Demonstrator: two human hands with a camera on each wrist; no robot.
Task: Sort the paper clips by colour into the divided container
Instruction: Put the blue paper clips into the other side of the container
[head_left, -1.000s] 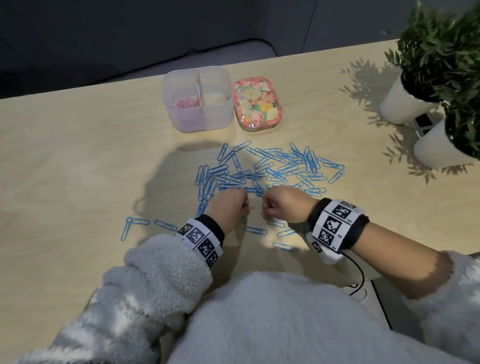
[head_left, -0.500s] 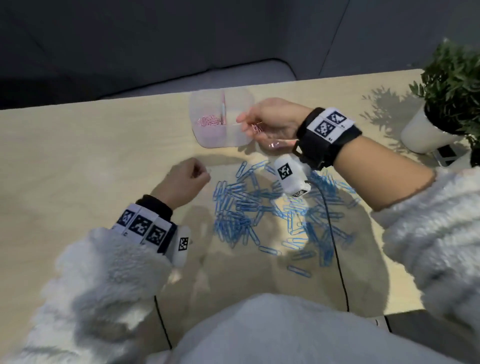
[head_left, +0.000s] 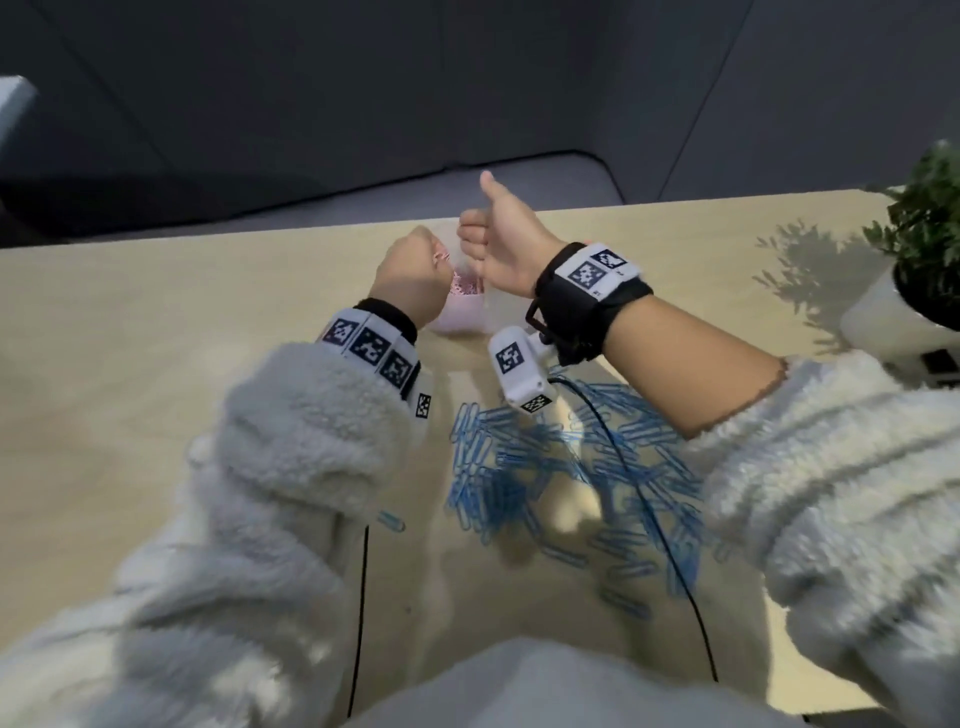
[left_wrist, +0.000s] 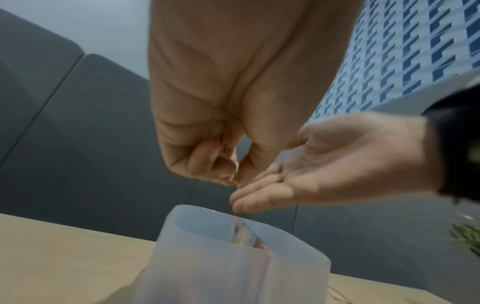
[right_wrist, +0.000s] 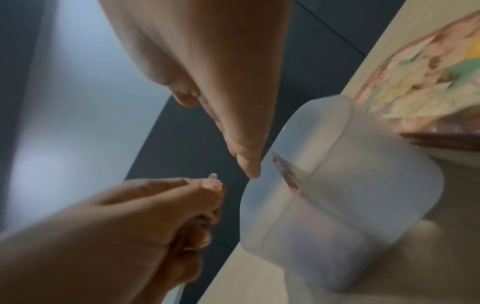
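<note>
Left hand (head_left: 410, 280) pinching pink clips (head_left: 442, 255) over container (head_left: 462, 317), frame centre; right hand (head_left: 506, 244) alongside, fingers straight, holding nothing. Blue clips (head_left: 566, 478) piled below.

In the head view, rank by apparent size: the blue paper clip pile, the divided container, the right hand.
1. Blue paper clip pile: by far the widest spread.
2. Right hand.
3. Divided container: mostly hidden behind both hands, so its place below the right hand is unsure.
</note>
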